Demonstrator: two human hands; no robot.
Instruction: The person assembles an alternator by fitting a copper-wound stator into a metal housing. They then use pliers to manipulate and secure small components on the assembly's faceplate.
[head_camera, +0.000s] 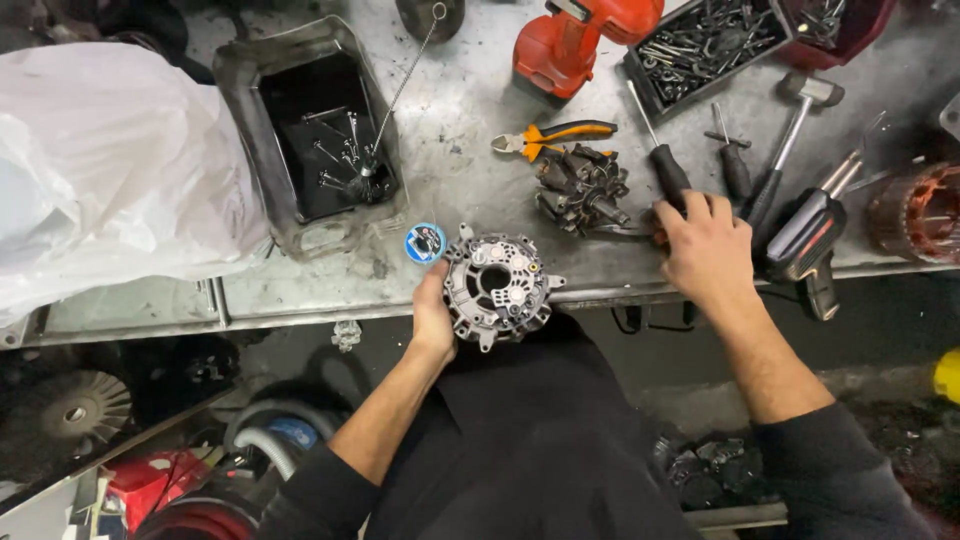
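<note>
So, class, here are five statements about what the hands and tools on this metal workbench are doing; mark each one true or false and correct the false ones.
1. The left hand holds a grey alternator housing at the bench edge. True.
2. The right hand rests on the red cordless drill. False: the red drill lies apart at the top of the bench; the hand is at a black-handled screwdriver.
3. Orange-handled pliers lie just above the dark rotor. True.
4. The black tray is filled with hammers. False: it holds bolts.
5. A hammer lies to the right of the right hand. True.
</note>
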